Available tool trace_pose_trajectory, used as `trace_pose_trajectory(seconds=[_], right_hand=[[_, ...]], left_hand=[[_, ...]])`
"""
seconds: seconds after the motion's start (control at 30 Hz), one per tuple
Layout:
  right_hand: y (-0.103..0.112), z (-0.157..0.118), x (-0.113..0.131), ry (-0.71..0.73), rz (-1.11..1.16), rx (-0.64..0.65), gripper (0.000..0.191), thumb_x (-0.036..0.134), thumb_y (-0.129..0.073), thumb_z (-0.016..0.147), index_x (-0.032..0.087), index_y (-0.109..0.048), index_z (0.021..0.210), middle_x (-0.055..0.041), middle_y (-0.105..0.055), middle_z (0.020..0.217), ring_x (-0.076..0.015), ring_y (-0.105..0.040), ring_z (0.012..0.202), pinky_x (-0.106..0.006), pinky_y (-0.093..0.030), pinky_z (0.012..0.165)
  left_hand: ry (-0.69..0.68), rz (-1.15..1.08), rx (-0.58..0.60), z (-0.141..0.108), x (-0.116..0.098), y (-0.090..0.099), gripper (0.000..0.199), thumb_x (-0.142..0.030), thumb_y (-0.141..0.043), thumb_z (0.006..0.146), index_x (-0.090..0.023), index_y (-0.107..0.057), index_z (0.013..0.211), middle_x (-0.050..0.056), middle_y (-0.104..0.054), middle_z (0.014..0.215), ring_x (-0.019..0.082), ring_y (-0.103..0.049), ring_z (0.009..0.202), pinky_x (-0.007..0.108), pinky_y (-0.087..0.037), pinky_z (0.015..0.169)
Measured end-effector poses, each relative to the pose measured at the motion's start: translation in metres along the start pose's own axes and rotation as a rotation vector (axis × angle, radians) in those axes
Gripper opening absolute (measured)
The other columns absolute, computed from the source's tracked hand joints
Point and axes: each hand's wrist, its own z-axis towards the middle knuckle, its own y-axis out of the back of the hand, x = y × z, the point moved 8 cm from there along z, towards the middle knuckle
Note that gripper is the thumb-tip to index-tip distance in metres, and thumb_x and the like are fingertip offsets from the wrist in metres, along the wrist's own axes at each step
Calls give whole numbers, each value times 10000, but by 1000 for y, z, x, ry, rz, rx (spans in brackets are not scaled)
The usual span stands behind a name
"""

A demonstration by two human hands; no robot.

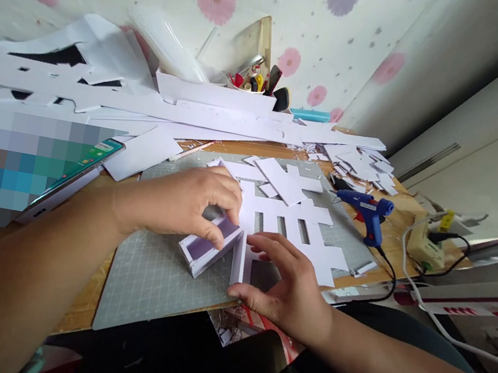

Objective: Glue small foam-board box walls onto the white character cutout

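Observation:
My left hand (198, 203) grips a small open white box (206, 250) by its far end, thumb on the near side and fingers over the back. The box is tilted above the grey cutting mat (140, 283). My right hand (286, 276) holds a narrow white strip (239, 262) on edge, thumb at its near end and fingers at its far end. The strip's upper part stands close to the box's right corner; whether they touch is hard to tell. Behind the hands lies a white cut-out sheet (313, 230) with rectangular slots, loose white pieces (281, 181) on it.
A blue glue gun (367, 210) rests on the right, its cord running to a power strip (426, 247). White scraps (363, 165) are heaped at the back right. A phone (84, 164) lies left. Behind stands a white tray (217, 96) with tools.

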Motion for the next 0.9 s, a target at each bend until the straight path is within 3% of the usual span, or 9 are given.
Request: trace_pose_trajectory(seconds=[0.37,0.9], right_hand=[[-2,-3,-2,-80,-5,11,557,457,-806,774,75,-694,1164,-161,-767,990,-237,-739,882,-350,-619,771],[-6,-3,-5,-121,65,22,518,436,-787,797,165,-687,1228,-123,-776,1085,-244,-745,957,-361,-614,819]], left_hand=[[-82,60,25,-2,-8,2,304,-324,-891,677,-199,-761,921,0,-748,957,190,-602,979,317,-395,922],[-23,97,77,0,-19,-1,132,-314,-807,773,-229,-743,851,-25,-712,840,178,-598,868,339,-359,919]])
